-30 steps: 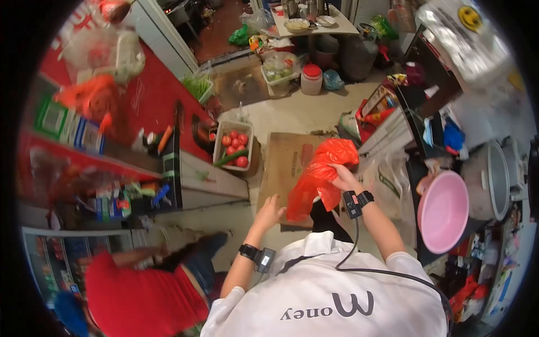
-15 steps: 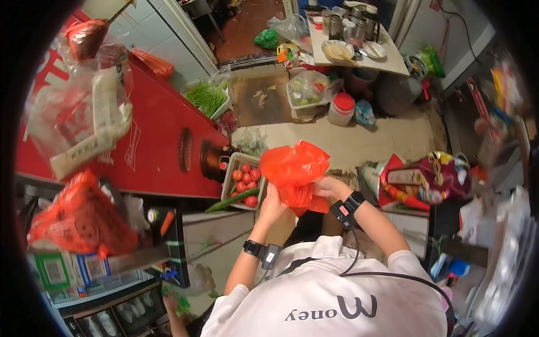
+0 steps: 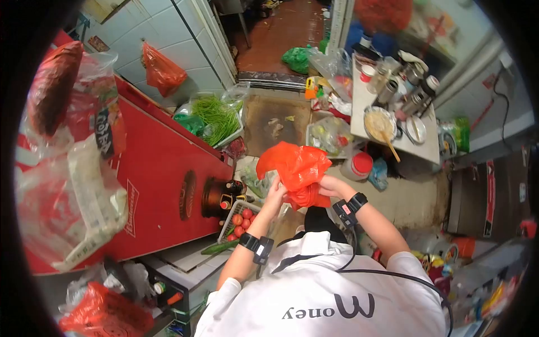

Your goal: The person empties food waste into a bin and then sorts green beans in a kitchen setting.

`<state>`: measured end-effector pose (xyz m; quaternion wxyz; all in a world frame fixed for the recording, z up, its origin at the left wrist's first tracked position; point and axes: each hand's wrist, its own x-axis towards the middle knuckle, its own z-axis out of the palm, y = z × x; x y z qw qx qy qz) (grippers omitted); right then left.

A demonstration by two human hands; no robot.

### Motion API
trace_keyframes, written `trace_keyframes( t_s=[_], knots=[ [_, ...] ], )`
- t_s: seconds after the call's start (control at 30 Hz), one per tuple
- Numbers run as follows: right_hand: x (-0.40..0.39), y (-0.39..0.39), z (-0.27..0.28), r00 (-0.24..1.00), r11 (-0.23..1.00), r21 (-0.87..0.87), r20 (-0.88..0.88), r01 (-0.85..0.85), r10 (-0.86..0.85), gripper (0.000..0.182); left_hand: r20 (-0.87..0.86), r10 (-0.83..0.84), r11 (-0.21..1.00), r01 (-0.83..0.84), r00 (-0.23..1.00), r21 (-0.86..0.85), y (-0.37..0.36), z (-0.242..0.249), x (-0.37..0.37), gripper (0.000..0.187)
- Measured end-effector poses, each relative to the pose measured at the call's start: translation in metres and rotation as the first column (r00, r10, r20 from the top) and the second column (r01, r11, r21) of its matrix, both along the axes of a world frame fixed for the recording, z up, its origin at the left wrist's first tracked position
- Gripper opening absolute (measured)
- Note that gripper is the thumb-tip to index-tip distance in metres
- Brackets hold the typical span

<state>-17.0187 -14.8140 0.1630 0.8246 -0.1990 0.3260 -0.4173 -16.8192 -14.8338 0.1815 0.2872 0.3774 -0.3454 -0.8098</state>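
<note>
A crumpled red plastic bag point(image 3: 297, 165) hangs between my two hands, out in front of my chest. My left hand point(image 3: 275, 195) grips its lower left side with the fingers closed. On the other side, my right hand point(image 3: 333, 187) is wrapped round the bag's gathered right edge. Whatever the bag may contain is hidden by the plastic. Just beyond my left forearm, a basket point(image 3: 225, 229) holds several tomatoes point(image 3: 240, 219), and a long green cucumber point(image 3: 219, 247) lies at its near side.
A red cabinet point(image 3: 151, 185) stands along the left. Crates of green vegetables point(image 3: 216, 119) and bagged produce point(image 3: 332, 135) sit on the floor ahead. At the right, a table point(image 3: 365, 59) carries flasks and a bowl point(image 3: 380, 124). A red-lidded tub point(image 3: 357, 166) stands below it, near the doorway.
My view has swung and moved forward, so the doorway and table appear nearer. Both hands still hold the red bag, whose top now flops more to the left.
</note>
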Motion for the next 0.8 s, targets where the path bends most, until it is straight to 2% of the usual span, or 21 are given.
trace_keyframes(
  t_s=[0.1, 0.2, 0.23, 0.33, 0.37, 0.47, 0.5, 0.53, 0.57, 0.6, 0.63, 0.67, 0.73, 0.8],
  knots=[
    [-0.018, -0.081, -0.011, 0.995, 0.995, -0.084, -0.085, -0.062, 0.055, 0.031, 0.010, 0.208, 0.974, -0.209, 0.978, 0.089, -0.073, -0.004, -0.022, 0.044],
    [-0.040, -0.176, -0.026, 0.980, 0.969, -0.195, -0.163, -0.149, 0.118, 0.034, -0.041, 0.188, 0.963, -0.177, 0.981, 0.202, -0.159, 0.002, -0.041, 0.044],
    [-0.045, -0.208, -0.030, 0.972, 0.961, -0.221, -0.198, -0.167, 0.123, 0.034, 0.034, 0.169, 0.960, -0.172, 0.985, 0.220, -0.187, 0.008, -0.047, 0.043],
    [-0.071, -0.298, -0.021, 0.933, 0.928, -0.271, -0.320, -0.257, 0.165, 0.035, 0.243, 0.054, 0.993, -0.077, 0.969, 0.085, -0.273, 0.012, -0.064, 0.042],
    [-0.080, -0.327, -0.015, 0.915, 0.917, -0.277, -0.362, -0.286, 0.175, 0.035, 0.309, 0.081, 0.996, -0.086, 0.947, 0.002, -0.301, 0.010, -0.071, 0.038],
    [-0.107, -0.405, 0.015, 0.866, 0.833, -0.388, -0.459, -0.394, 0.196, 0.037, 0.285, 0.100, 0.982, -0.049, 0.953, -0.183, -0.389, -0.019, -0.082, 0.034],
    [-0.119, -0.430, 0.028, 0.865, 0.805, -0.453, -0.481, -0.382, 0.140, 0.038, 0.296, 0.170, 0.966, -0.100, 0.940, -0.239, -0.418, -0.026, -0.087, 0.031],
    [-0.140, -0.460, -0.010, 0.804, 0.847, -0.260, -0.525, -0.464, 0.279, 0.042, 0.397, 0.205, 0.941, -0.069, 0.895, -0.331, -0.447, -0.032, -0.091, 0.029],
    [-0.161, -0.473, 0.005, 0.873, 0.909, -0.227, -0.431, -0.349, 0.227, 0.043, 0.494, 0.250, 0.911, -0.030, 0.832, -0.411, -0.477, -0.042, -0.093, 0.026],
    [-0.181, -0.486, 0.027, 0.929, 0.956, -0.183, -0.335, -0.228, 0.158, 0.043, 0.498, 0.318, 0.818, 0.033, 0.807, -0.575, -0.514, -0.077, -0.090, 0.025],
    [-0.202, -0.496, 0.038, 0.966, 0.977, -0.172, -0.244, -0.128, 0.083, 0.042, 0.526, 0.319, 0.831, 0.034, 0.788, -0.556, -0.544, -0.083, -0.094, 0.032],
    [-0.224, -0.506, 0.040, 0.989, 0.988, -0.153, -0.148, -0.023, 0.000, 0.041, 0.644, 0.342, 0.779, 0.176, 0.684, -0.602, -0.570, -0.073, -0.102, 0.032],
    [-0.263, -0.521, 0.028, 0.965, 0.977, -0.088, -0.161, 0.194, -0.206, 0.040, 0.747, 0.348, 0.668, 0.409, 0.567, -0.622, -0.621, -0.050, -0.128, 0.041],
    [-0.297, -0.527, -0.001, 0.915, 0.917, -0.017, -0.065, 0.398, -0.398, 0.038, 0.741, 0.375, 0.562, 0.499, 0.558, -0.660, -0.676, -0.052, -0.159, 0.046]
  ],
)
